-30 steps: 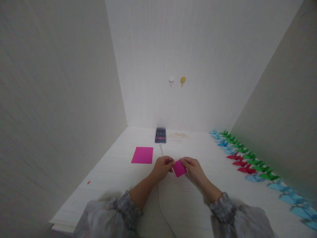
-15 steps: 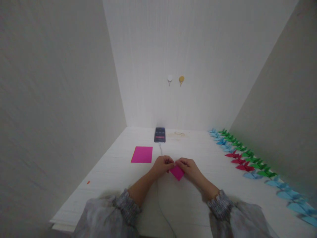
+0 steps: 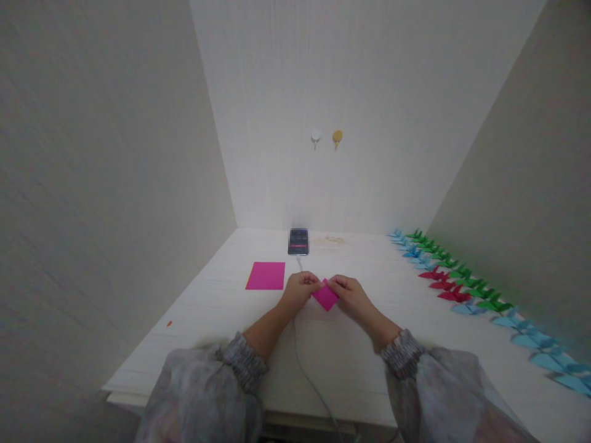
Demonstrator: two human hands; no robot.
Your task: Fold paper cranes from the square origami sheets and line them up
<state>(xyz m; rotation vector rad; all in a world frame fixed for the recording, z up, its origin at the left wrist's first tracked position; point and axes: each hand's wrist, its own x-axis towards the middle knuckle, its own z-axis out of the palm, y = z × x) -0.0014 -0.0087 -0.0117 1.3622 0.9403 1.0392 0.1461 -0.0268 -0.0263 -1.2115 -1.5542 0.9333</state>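
Observation:
Between both hands is a small pink folded paper (image 3: 325, 297), turned so one corner points toward me. My left hand (image 3: 299, 291) pinches its left side with thumb and fingers. On the other side, my right hand (image 3: 351, 294) grips the right edge the same way. The paper's top corner shows between the two thumbs. To the left of my left hand lies a stack of flat square pink paper (image 3: 265, 275), with a thin yellow edge showing along its left side.
A phone (image 3: 298, 242) lies near the back wall, its white cable (image 3: 305, 372) running toward me under my left arm. Rows of folded paper cranes in green (image 3: 468, 280), red (image 3: 443, 282) and blue (image 3: 530, 338) line the right side. Two hooks (image 3: 337, 136) are on the wall. A small orange scrap (image 3: 169, 323) lies left.
The view has tilted down slightly, so everything sits higher. The folded paper's top corner now shows between my thumbs; both hands keep their pinch on it.

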